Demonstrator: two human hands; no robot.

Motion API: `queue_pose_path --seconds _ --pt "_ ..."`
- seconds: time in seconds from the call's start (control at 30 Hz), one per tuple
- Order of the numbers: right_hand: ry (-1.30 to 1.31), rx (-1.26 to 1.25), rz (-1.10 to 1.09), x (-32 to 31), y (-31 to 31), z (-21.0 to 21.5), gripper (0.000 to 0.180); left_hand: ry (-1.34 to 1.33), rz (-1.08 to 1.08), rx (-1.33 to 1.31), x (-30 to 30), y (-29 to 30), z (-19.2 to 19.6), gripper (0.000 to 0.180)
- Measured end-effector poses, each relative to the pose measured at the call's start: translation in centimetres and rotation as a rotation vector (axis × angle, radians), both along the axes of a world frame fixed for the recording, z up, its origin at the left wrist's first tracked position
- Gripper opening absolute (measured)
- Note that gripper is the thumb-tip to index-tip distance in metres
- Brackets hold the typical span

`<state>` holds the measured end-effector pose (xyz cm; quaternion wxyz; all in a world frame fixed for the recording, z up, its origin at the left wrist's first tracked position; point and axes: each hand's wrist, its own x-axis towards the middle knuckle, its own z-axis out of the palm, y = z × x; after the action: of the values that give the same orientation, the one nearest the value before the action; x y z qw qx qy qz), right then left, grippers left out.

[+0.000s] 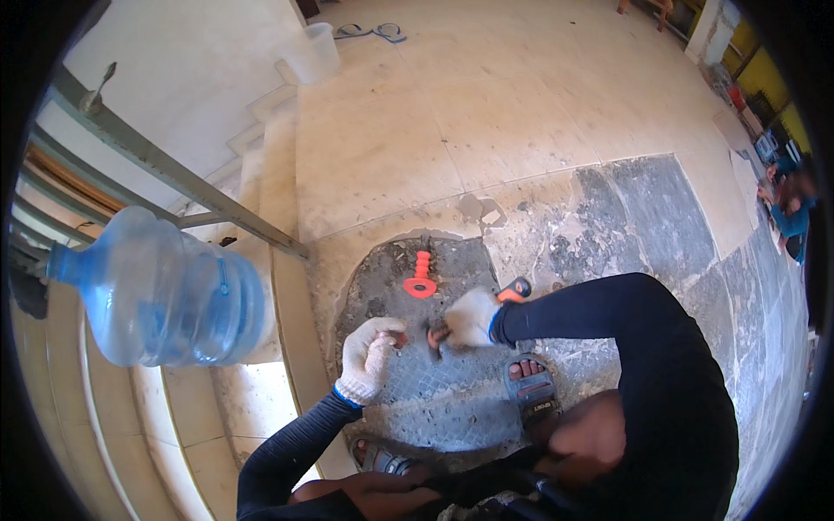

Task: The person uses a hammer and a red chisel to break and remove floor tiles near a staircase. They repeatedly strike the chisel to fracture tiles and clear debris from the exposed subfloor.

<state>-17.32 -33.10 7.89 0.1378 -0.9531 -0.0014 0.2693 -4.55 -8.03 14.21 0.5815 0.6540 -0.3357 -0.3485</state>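
My left hand (pixel 369 358), in a white knitted glove with bare fingertips, is curled closed over the rough grey patch of floor; whatever it may hold is hidden. To its right, my gloved right hand (pixel 472 319) is closed around a tool with an orange-and-black handle (pixel 516 290). The handle's end sticks out beside the wrist, while motion blur obscures the fingertips and the tool's other end. Just beyond both hands, a chisel with a red ribbed grip and round guard (pixel 421 282) lies on the grey patch (pixel 369 282), its tip pointing away.
A large blue water bottle (pixel 169 291) lies on its side at left, by a metal railing (pixel 165 165) and steps (pixel 191 404). Cream tiles (pixel 539 104) border the broken floor. A white bucket (pixel 311 54) and slippers (pixel 373 33) sit far off. Another person (pixel 789 208) is at far right.
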Motion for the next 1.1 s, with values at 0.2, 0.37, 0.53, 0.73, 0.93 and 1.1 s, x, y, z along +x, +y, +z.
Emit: queue_pose_path --seconds 0.2,0.37,0.53,0.73,0.93,1.1 --pt "-0.035 0.17 0.315 -2.3 1.6 1.5 0.05 -0.014 -0.012 -0.004 -0.1 -0.6 -0.4 0.029" --pt "-0.239 -0.074 -0.114 2.5 -3.5 -0.8 0.043 -0.018 -0.019 -0.035 0.1 -0.3 -0.6 0.03" --pt "-0.023 0.091 -0.012 -1.9 2.0 -0.4 0.05 -0.118 0.002 -0.04 0.7 0.4 -1.3 0.03" --pt "-0.073 0.039 -0.047 1.9 -2.3 0.6 0.053 0.033 0.026 -0.012 0.3 -0.7 -1.3 0.027" --pt "-0.079 0.015 -0.083 0.4 0.1 -2.5 0.05 -0.049 -0.047 -0.062 0.2 0.4 -1.1 0.028" --pt "-0.129 0.099 0.157 -1.1 0.4 0.5 0.051 0.061 0.029 -0.035 0.2 0.3 -2.2 0.029"
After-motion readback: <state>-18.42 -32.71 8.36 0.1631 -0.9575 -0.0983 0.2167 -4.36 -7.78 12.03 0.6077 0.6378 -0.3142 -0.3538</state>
